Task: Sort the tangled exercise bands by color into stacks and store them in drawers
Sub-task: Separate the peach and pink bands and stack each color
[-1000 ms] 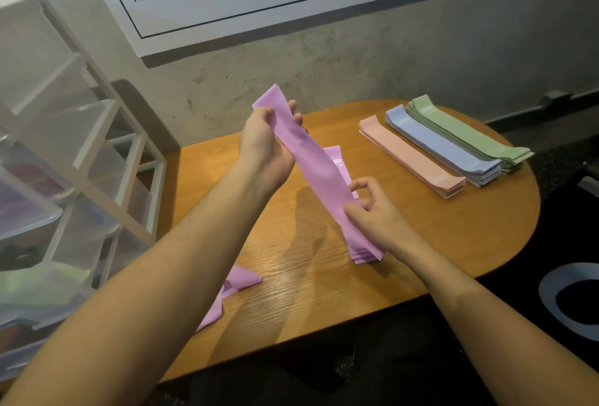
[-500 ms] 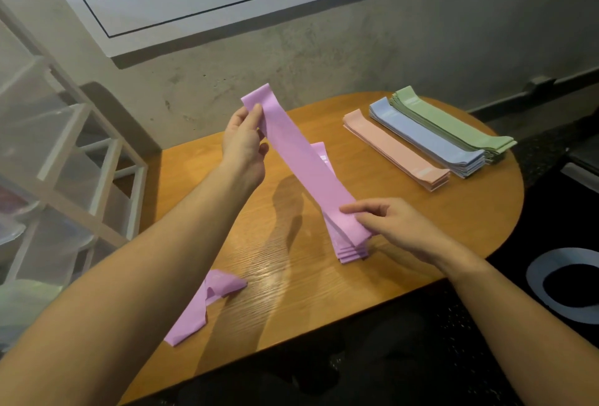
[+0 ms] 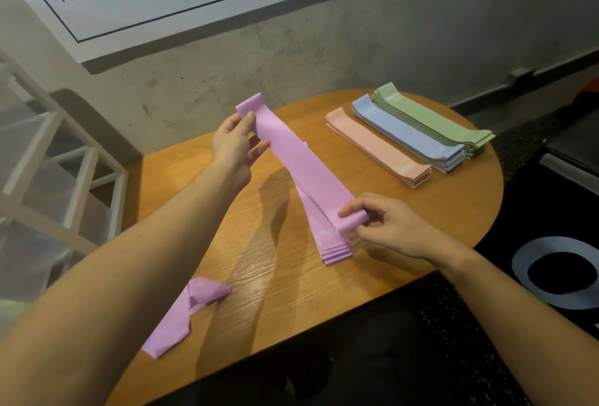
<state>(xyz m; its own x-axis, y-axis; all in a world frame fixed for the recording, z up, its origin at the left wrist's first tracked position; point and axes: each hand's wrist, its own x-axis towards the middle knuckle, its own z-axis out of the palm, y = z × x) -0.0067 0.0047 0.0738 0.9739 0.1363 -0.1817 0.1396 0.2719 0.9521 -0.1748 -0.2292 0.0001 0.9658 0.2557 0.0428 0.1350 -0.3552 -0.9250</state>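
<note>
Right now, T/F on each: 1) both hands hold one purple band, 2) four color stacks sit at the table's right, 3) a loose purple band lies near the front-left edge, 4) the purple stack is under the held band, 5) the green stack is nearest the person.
1. True: the left hand pinches the held purple band at its far end, the right hand at its near end.
2. False: three, the pink stack, blue stack and green stack.
3. True: the loose purple band lies twisted there.
4. True: the purple stack shows beneath it.
5. False: green is farthest of the three; pink is nearest.
</note>
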